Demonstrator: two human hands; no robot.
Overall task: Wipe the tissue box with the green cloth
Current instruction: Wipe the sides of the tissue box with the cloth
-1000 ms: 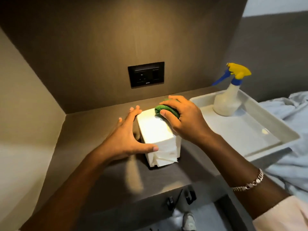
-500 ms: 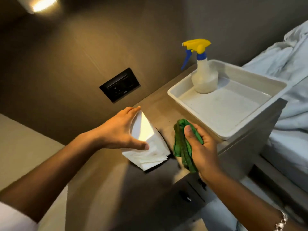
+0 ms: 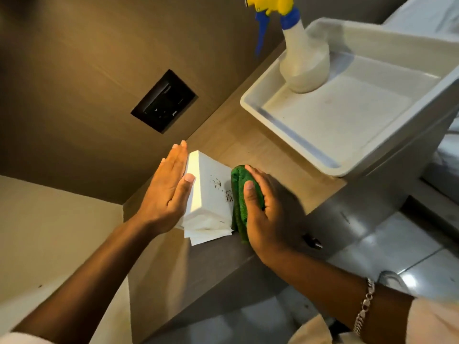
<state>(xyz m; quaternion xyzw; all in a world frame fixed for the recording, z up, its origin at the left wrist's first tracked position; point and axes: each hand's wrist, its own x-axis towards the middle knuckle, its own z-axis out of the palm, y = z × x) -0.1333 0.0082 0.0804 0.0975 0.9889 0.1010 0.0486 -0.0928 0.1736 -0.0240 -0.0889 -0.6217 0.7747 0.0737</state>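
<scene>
Green cloth [image 3: 239, 194] against white tissue box [image 3: 208, 194]

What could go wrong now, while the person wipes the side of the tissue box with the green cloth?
1. The left hand only lies flat against the tissue box, so a hard push from the green cloth in the right hand might tip or slide it.
2. Loose tissues stick out at the bottom; the cloth could catch and crumple them.

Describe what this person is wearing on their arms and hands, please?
Both hands are bare, with no gloves or rings visible. The right wrist carries a silver chain bracelet. Pale, light-coloured sleeves show at the frame's bottom edge on both arms, leaving the forearms uncovered.
</scene>
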